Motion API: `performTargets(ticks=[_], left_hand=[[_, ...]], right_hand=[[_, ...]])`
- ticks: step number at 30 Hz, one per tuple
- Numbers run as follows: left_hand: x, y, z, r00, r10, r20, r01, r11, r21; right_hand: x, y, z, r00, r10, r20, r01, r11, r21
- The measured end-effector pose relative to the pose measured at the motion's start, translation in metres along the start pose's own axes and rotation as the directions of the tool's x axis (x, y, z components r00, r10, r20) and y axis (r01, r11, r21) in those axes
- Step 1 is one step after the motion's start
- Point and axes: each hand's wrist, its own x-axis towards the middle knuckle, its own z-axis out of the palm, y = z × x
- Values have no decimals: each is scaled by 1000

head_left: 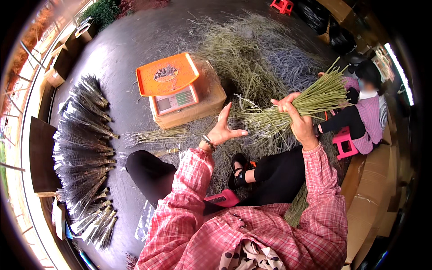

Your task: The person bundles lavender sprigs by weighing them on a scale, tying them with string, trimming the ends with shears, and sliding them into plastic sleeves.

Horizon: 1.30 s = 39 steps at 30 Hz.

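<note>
Stem bundle (297,105) sits clamped in my right hand (300,120), fingers closed around its middle, to the right of the orange scale (167,74). My left hand (223,129) is open with fingers spread, holding nothing, just beside the bundle's lower end and below-right of the scale.

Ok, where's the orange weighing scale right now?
In the head view the orange scale sits on a cardboard box on the floor, ahead and left of the open left hand, beside the heap of loose stems.
</note>
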Motion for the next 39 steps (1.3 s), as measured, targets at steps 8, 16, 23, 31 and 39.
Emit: performTargets(ticks=[8, 16, 23, 31, 39], left_hand=[[35, 16, -1, 959, -281, 15, 258, 854, -452], [22, -19, -14, 740, -579, -344, -132, 376, -917], [15, -19, -69, 564, -512, -648, -413, 505, -758], [17, 17, -61, 885, -207, -417, 7, 901, -433], [32, 74, -16, 969, 229, 96, -247, 926, 286]], right_hand=[[-14, -15, -3, 998, 56, 25, -59, 989, 134], [-45, 13, -66, 930, 261, -261, -85, 840, 535], [-51, 50, -91, 932, 276, -234, 0, 646, 763], [-42, 40, -45, 952, 267, -148, -150, 831, 535], [-12, 30, -9, 986, 160, -47, -119, 870, 478]])
